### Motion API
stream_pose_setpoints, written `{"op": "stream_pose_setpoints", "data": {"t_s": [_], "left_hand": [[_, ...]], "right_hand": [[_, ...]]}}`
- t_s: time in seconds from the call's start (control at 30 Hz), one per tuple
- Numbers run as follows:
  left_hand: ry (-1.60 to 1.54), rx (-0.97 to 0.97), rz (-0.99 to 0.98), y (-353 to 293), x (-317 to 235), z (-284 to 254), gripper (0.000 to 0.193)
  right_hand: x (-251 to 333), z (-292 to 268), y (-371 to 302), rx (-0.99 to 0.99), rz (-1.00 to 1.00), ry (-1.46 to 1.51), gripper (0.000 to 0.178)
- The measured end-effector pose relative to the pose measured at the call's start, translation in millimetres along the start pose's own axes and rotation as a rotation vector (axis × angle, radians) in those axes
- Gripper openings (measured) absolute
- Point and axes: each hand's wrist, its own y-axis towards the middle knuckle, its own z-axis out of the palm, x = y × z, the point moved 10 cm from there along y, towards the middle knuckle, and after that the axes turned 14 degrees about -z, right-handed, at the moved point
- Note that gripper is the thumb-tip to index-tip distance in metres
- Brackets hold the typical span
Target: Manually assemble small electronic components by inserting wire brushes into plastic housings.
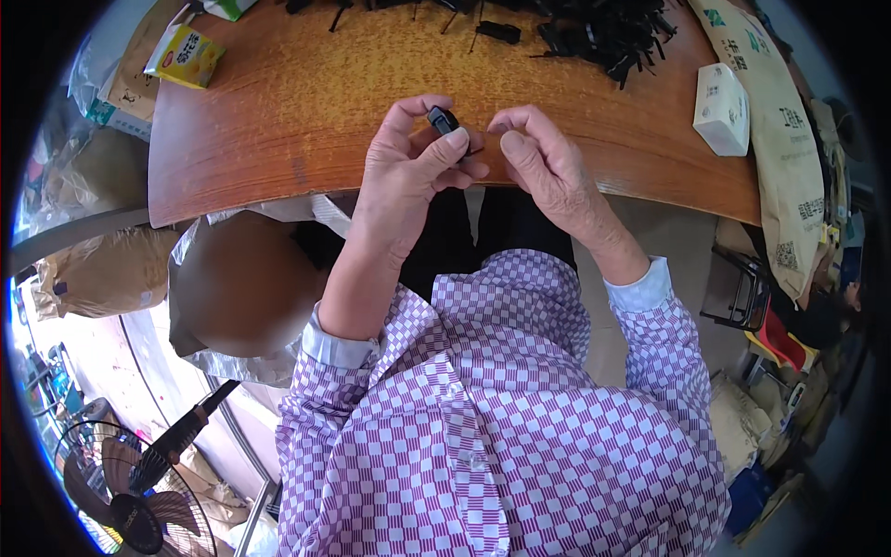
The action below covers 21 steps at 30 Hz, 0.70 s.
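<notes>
Over the near edge of the wooden table, my left hand (415, 160) pinches a small black plastic piece (444, 120) between thumb and fingers. Close by on the right, my right hand (548, 160) has its thumb and forefinger drawn together and the other fingers curled. Whatever it may hold is too small to make out. A narrow gap separates the two hands. At the far side of the table lies a heap of black strip-like pieces (608, 37), and a single black piece (498, 32) rests beside it.
A yellow carton (188, 58) stands at the table's far left, and a white box (721, 110) on its right side. A large printed paper sack (775, 139) borders the right edge. An open bag (209, 237) sits below the table's left edge, with a fan (139, 511) at lower left.
</notes>
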Motion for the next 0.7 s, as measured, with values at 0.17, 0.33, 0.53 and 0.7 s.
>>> {"op": "stream_pose_setpoints", "data": {"t_s": [0.17,0.33,0.53,0.7], "left_hand": [[0.407,-0.1,0.126,-0.5,-6.3,19.0,0.026],[0.68,-0.181,0.206,2.7,-7.1,29.8,0.027],[0.769,-0.212,0.203,6.5,-2.4,31.9,0.027],[0.769,-0.206,0.182,10.7,-1.5,31.7,0.026]], "right_hand": [[1.9,2.4,1.2,0.0,-0.032,0.068,0.026],[-4.6,5.1,-0.7,0.043,-0.043,0.064,0.023],[-10.8,5.2,-5.3,0.052,-0.016,0.05,0.021],[-13.5,1.9,-9.4,0.031,-0.029,0.072,0.02]]}}
